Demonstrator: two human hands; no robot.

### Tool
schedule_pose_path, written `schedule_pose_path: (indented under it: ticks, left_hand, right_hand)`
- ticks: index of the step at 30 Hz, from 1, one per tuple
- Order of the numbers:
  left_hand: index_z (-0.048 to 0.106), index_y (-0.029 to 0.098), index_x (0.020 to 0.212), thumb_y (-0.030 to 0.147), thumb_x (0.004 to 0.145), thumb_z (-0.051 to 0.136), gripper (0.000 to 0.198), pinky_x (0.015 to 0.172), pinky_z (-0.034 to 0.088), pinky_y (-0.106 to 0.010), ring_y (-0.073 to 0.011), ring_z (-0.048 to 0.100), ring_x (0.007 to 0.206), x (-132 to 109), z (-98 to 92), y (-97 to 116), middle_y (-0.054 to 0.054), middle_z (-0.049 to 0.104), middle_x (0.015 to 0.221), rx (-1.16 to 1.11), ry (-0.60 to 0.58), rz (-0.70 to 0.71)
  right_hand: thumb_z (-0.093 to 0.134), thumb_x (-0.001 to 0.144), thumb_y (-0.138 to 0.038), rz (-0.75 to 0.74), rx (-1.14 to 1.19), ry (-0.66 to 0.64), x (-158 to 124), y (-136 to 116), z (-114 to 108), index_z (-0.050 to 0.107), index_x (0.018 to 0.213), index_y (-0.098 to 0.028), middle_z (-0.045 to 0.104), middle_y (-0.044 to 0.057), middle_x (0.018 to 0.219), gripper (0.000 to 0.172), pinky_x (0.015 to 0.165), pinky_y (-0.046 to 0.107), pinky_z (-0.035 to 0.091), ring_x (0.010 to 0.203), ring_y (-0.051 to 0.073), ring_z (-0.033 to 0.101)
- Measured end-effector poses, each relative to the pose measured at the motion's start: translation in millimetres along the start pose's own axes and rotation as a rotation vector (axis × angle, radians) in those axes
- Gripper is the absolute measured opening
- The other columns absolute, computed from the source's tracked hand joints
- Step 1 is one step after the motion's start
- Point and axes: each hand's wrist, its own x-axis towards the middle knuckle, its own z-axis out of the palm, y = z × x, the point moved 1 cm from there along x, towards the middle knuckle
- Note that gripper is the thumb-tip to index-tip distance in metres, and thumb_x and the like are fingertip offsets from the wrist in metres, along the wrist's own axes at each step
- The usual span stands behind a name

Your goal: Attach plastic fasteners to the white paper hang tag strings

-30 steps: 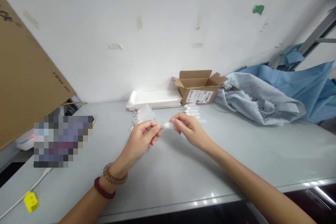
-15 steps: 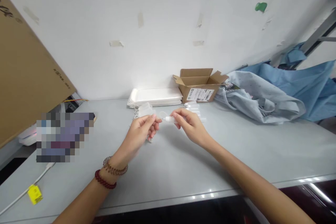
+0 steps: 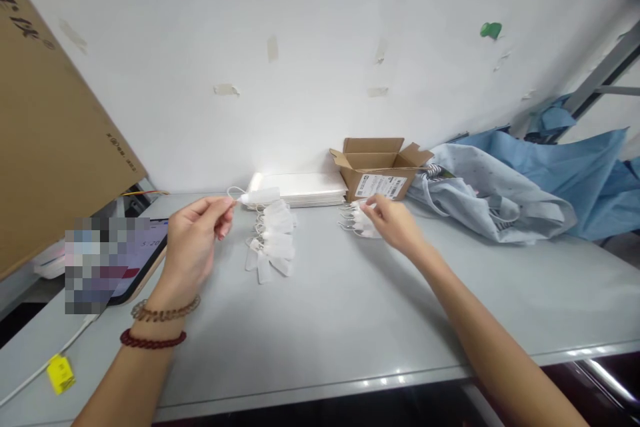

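Observation:
Between thumb and index finger, my left hand [image 3: 203,230] pinches a small translucent white bottle [image 3: 261,196] at its narrow tip end, where a thin loop stands out. The bottle's body points right, in front of the white stack. Below it on the table lies a pile of similar translucent bottles [image 3: 277,220] with loops, some fanned out. At the right, my right hand [image 3: 395,219] is at a short row of more such bottles [image 3: 356,219]. Its fingertips are closed together at the row's upper end, and what they pinch is partly hidden.
A stack of flat white packets [image 3: 310,187] lies against the wall beside an open cardboard box [image 3: 380,173]. Pale blue cloth [image 3: 500,193] is heaped at right. A phone [image 3: 143,260] with a white cable [image 3: 75,337] is at left, below a large cardboard panel [image 3: 55,133].
My hands have moved apart. The left has carried the bottle left; the right has let go of it and gone to the row of bottles. The middle pile is now uncovered.

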Motion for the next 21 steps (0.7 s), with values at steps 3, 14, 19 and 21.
schedule_pose_path:
  ticks: [3, 14, 19, 21]
  left_hand:
    - [0.06, 0.014, 0.058, 0.027, 0.068, 0.068, 0.018, 0.045, 0.03, -0.02, -0.0061, 0.039, 0.047, 8.1, -9.8, -4.1, 0.001, 0.052, 0.057, 0.172, -0.115, -0.164]
    - [0.063, 0.017, 0.055, 0.042, 0.064, 0.065, 0.027, 0.049, 0.034, -0.023, -0.0121, 0.045, 0.051, 8.1, -8.6, -13.5, 0.0, 0.055, 0.054, 0.611, -0.303, -0.288]
    - [0.069, 0.015, 0.062, 0.048, 0.067, 0.058, 0.035, 0.054, 0.037, -0.026, -0.0166, 0.051, 0.054, 17.4, -15.7, -30.1, -0.002, 0.06, 0.053, 0.837, -0.292, -0.221]
    - [0.069, 0.016, 0.062, 0.049, 0.068, 0.055, 0.037, 0.055, 0.038, -0.027, -0.0184, 0.053, 0.054, 19.2, -17.0, -32.7, -0.003, 0.061, 0.052, 0.898, -0.24, -0.173]
  right_hand:
    - [0.048, 0.09, -0.023, -0.009, -0.186, 0.026, 11.9, 30.7, 5.0, 0.061, 0.102, -0.014, 0.067, 0.012, 0.09, 0.021, 0.073, 0.03, 0.04, 0.089, 0.025, 0.059]
    - [0.036, 0.096, -0.027, -0.035, -0.107, -0.053, 30.2, 54.6, 29.5, 0.058, 0.12, -0.014, 0.063, 0.017, 0.112, 0.036, 0.09, 0.035, 0.039, 0.107, 0.027, 0.056]
    - [0.041, 0.091, -0.017, -0.007, -0.02, -0.071, 33.8, 61.5, 30.6, 0.063, 0.112, -0.013, 0.068, 0.012, 0.109, 0.031, 0.087, 0.029, 0.043, 0.099, 0.022, 0.062]
    - [0.045, 0.088, -0.015, 0.011, 0.011, -0.063, 34.4, 64.7, 30.5, 0.064, 0.111, -0.014, 0.069, 0.011, 0.108, 0.03, 0.086, 0.029, 0.044, 0.097, 0.021, 0.063]
